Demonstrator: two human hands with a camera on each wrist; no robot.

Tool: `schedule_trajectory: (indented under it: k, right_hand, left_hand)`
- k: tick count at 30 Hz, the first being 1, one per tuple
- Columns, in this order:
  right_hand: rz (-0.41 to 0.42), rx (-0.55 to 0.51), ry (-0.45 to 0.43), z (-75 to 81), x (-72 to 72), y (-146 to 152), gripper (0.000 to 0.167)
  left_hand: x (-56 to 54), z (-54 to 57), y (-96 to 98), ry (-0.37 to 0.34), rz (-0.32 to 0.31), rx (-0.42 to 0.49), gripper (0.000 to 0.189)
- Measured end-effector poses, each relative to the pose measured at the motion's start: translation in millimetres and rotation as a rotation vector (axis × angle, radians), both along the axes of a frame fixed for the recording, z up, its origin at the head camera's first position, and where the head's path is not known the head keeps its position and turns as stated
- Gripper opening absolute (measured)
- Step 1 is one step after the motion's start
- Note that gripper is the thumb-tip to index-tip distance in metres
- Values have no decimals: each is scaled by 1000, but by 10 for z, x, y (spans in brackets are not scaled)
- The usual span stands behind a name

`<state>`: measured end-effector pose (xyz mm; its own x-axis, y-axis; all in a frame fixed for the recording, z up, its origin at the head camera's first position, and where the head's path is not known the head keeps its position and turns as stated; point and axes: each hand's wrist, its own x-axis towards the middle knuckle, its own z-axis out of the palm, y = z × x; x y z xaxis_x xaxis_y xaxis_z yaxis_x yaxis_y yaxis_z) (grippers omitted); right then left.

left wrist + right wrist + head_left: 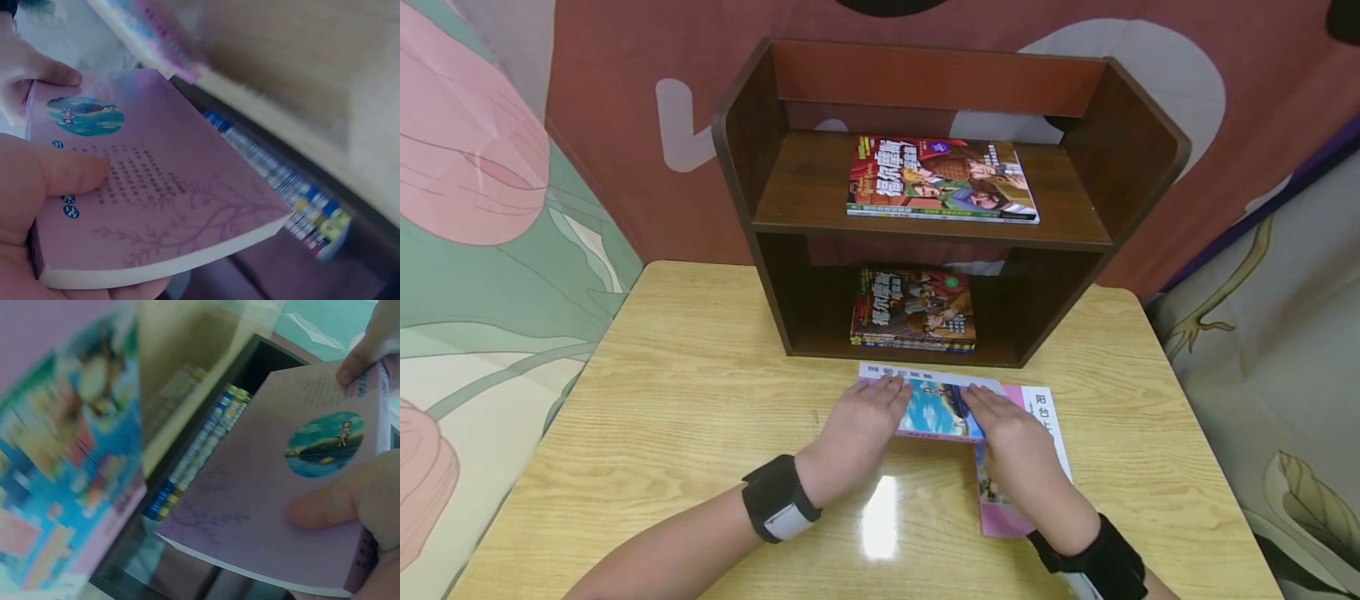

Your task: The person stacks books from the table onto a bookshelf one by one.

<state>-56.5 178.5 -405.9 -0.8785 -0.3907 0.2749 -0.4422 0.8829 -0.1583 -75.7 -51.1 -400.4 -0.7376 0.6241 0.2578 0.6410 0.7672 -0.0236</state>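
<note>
A book [936, 408] with a blue picture on its front is held between both hands, just in front of the small bookcase. My left hand [857, 429] grips its left end; the left wrist view shows that thumb pressed on the pink back cover [137, 212], fingers on the other face. At the right end my right hand [1022, 446] grips it likewise, thumb on the same cover [250, 487]. Beneath the right hand and forearm, a second pink book [1007, 521] lies on the table, partly hidden.
The dark wooden bookcase [816, 229] stands at the back of the table [715, 417]. Comic-style books [955, 187] lie flat on its upper shelf, and another stack [917, 312] fills part of the lower compartment. Printed cloth [625, 167] hangs behind.
</note>
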Motion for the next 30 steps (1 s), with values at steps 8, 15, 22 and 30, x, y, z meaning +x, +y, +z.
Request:
schedule_trajectory:
  k: [8,15,22,30]
  right_hand:
    - [20,-93,303,454,-46,6,61]
    - [49,-198,598,880,-168,5,56]
    - [35,-301,798,1191,-409,-28,38]
    - [40,-272,837,1403,-855,-18,36]
  left_hand:
    - [-57,489,-48,372,-74,147,44]
    - [-131,947,-4,683,-95,219,35]
    - [-282,1319,42,838,-57,201,31]
    - [-611,1545,48,782,-33,195,34]
